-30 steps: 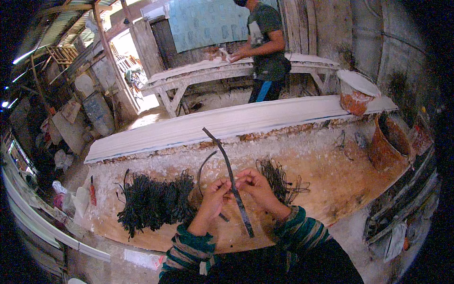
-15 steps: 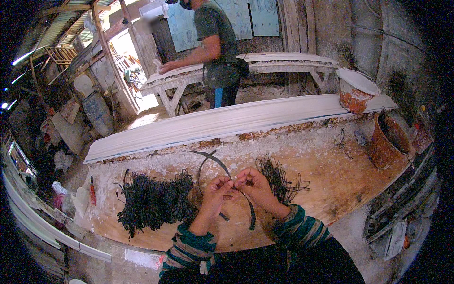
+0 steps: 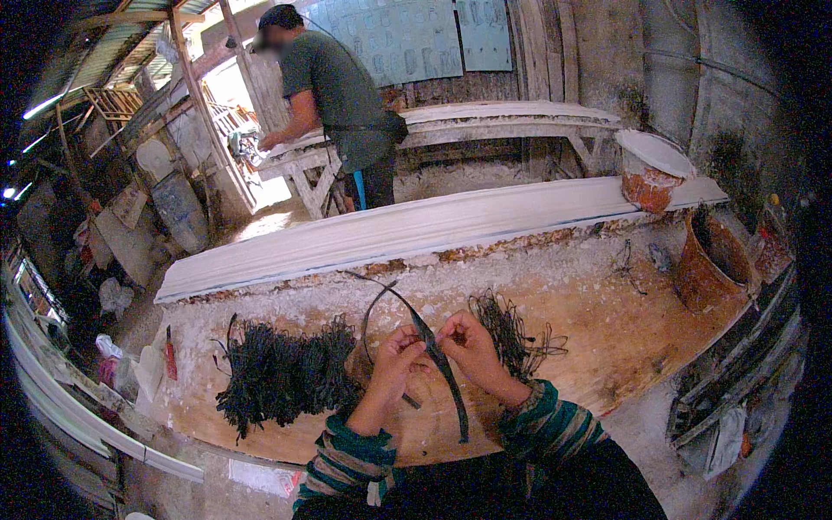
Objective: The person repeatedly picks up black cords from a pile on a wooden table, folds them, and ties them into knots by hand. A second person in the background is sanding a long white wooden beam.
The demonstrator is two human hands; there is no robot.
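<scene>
A flat black strip (image 3: 448, 379), which looks like rubber, runs slantwise between my two hands over the wooden board. My left hand (image 3: 396, 362) is closed in a pinch at the strip's left edge. From the other side, the fingertips of my right hand (image 3: 474, 348) pinch its right edge. A thin curved black strip (image 3: 367, 322) arcs past my left hand, its short end showing below the fingers. Left of my hands lies a thick pile of black looped ties (image 3: 286, 371). A smaller heap of such loops (image 3: 501, 328) rests just beyond my right hand.
Across the board's (image 3: 598, 347) far side lies a long white moulding (image 3: 381, 230). A white-crusted bucket (image 3: 650, 178) and an orange-brown bucket (image 3: 712, 264) stand at the right. A red-handled tool (image 3: 170, 355) is at the left. Another person (image 3: 338, 104) leans over a far white bench (image 3: 511, 121).
The black strip now shows its broad side between my hands, and its lower end reaches nearer to me. My hands have barely shifted. The other person has moved left and bent lower.
</scene>
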